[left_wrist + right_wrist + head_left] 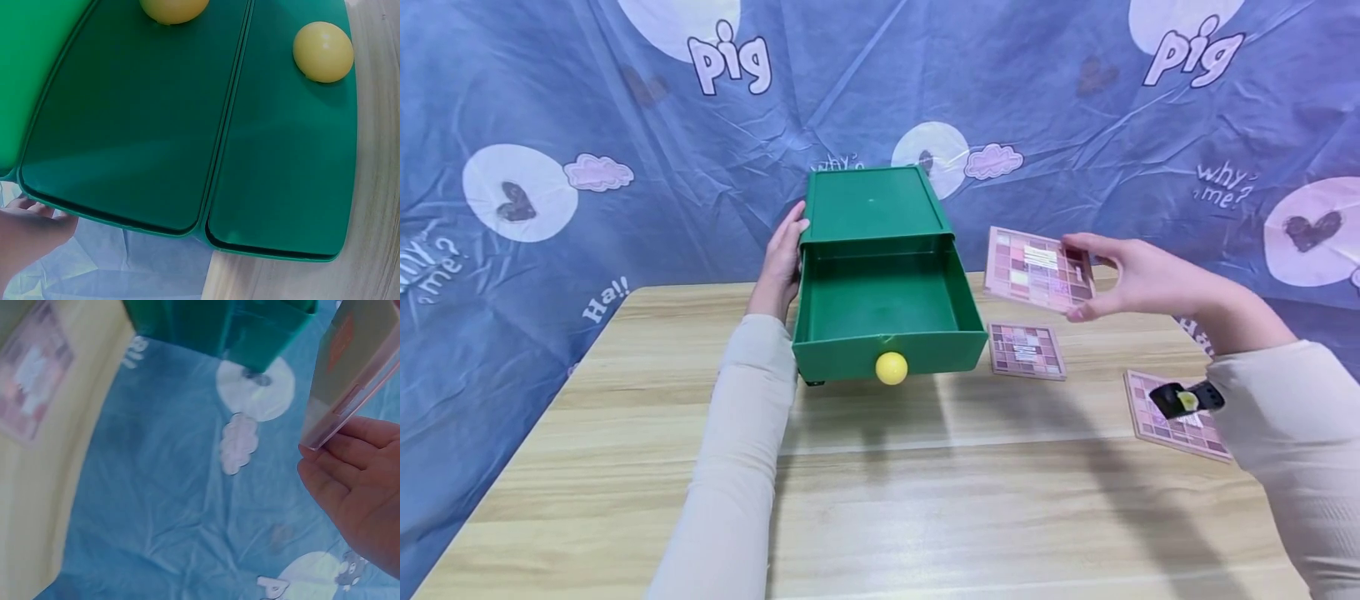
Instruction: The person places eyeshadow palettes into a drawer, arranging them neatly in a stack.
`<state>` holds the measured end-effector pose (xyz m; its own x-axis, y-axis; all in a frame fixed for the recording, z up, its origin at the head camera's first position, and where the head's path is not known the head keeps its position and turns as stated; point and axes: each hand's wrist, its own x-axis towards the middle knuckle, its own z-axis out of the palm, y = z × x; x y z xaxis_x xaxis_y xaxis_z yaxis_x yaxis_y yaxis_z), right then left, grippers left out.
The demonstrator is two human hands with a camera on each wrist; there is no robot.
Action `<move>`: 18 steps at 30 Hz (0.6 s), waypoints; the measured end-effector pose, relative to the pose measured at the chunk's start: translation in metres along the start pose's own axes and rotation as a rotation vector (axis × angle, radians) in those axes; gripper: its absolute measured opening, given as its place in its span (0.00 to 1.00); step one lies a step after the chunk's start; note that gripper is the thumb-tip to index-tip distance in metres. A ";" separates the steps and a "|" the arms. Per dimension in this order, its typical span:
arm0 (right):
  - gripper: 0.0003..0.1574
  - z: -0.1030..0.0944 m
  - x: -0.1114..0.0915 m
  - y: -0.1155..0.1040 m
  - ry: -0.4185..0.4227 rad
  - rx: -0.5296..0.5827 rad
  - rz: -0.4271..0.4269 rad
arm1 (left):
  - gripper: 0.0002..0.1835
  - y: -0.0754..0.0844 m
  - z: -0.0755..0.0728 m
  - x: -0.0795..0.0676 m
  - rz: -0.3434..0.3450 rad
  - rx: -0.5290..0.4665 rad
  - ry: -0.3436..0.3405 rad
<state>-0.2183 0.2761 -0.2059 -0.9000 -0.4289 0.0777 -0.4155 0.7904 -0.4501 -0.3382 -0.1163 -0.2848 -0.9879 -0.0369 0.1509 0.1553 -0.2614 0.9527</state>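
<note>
A green drawer cabinet stands on the table, its top drawer pulled out, with nothing inside and a round yellow knob in front. My left hand rests against the cabinet's left side, fingers pointing up along it. In the left wrist view, that hand touches the cabinet edge beside two closed drawer fronts. To the right of the cabinet, my right hand pinches a pink eyeshadow palette by its right edge, above the table. The right wrist view shows its plain back.
Two more eyeshadow palettes lie flat on the wooden table: one palette close to the cabinet's right, another palette partly behind my right wrist, which wears a black strap. A blue printed cloth hangs behind the table.
</note>
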 end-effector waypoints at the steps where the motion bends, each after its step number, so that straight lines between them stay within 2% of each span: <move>1: 0.59 -0.002 0.003 -0.003 -0.003 0.002 0.002 | 0.25 0.000 0.000 0.000 -0.002 0.002 0.001; 7: 0.58 -0.006 0.017 -0.019 -0.021 0.018 -0.009 | 0.25 0.000 0.000 0.001 -0.012 -0.001 -0.002; 18: 0.58 0.002 0.040 -0.046 -0.040 0.018 -0.053 | 0.25 0.000 -0.001 0.000 -0.020 -0.016 0.015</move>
<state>-0.2350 0.2218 -0.1842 -0.8709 -0.4870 0.0663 -0.4593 0.7584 -0.4625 -0.3385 -0.1171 -0.2847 -0.9908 -0.0454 0.1276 0.1352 -0.2779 0.9511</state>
